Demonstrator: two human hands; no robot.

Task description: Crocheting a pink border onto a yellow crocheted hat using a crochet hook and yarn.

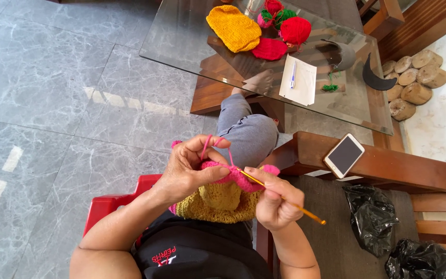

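Grey marble floor [52,103]; at far right, a glass table [181,36] bearing a yellow knitted piece [233,28], red yarn ball [296,30] and notepaper [299,81]. Near centre, a pink-and-mustard crochet piece [223,199] lies in the lap. Left hand [189,168] pinches its pink edge; right hand [274,201] grips a yellow crochet hook [298,206]. Smartphone [344,155] on the wooden armrest.
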